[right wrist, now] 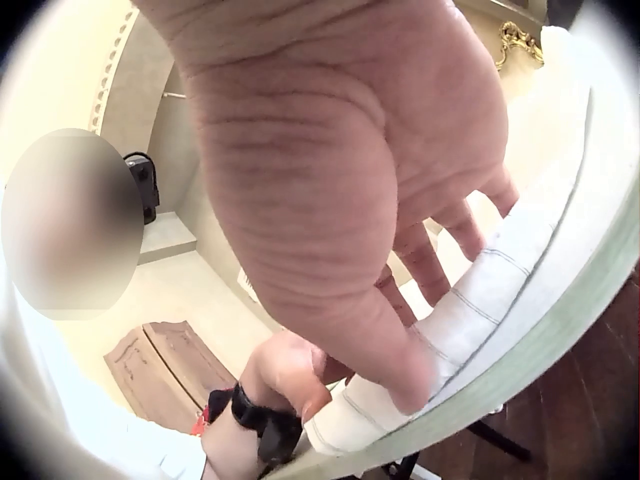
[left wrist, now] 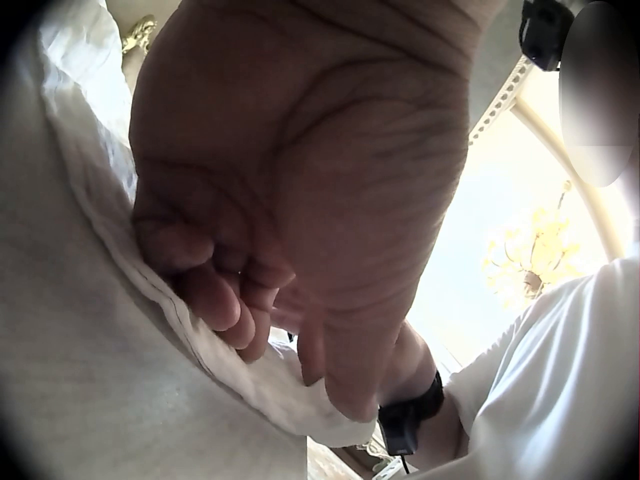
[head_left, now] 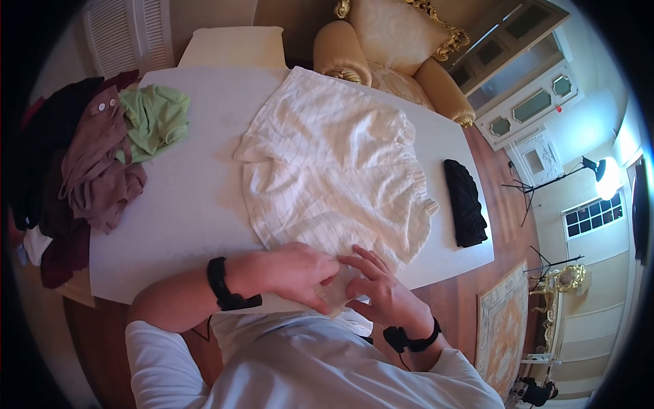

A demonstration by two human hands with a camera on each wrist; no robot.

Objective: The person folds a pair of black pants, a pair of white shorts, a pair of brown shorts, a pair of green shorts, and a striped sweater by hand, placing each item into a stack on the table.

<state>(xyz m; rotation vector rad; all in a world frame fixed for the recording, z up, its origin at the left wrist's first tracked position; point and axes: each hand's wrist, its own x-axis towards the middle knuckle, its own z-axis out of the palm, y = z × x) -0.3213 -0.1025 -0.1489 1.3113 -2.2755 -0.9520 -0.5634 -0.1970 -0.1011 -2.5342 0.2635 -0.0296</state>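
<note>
A white garment with thin stripes (head_left: 327,157) lies spread over the table, its gathered edge toward the right in the head view. At its near side, by the table's front edge, the left hand (head_left: 300,273) and right hand (head_left: 385,290) are close together. The left wrist view has the left hand (left wrist: 290,180) with bent fingers and its thumb on the cloth's edge (left wrist: 270,390). In the right wrist view the right hand (right wrist: 350,170) pinches the striped cloth (right wrist: 480,300), thumb in front and fingers behind. Some fingertips are hidden.
Piled clothes, including a brown garment (head_left: 102,163) and a green one (head_left: 157,119), lie at the table's left. A folded black cloth (head_left: 465,203) is near the right edge. Beyond the table (head_left: 184,198) stand a gold armchair (head_left: 395,82) and a pale seat (head_left: 231,48).
</note>
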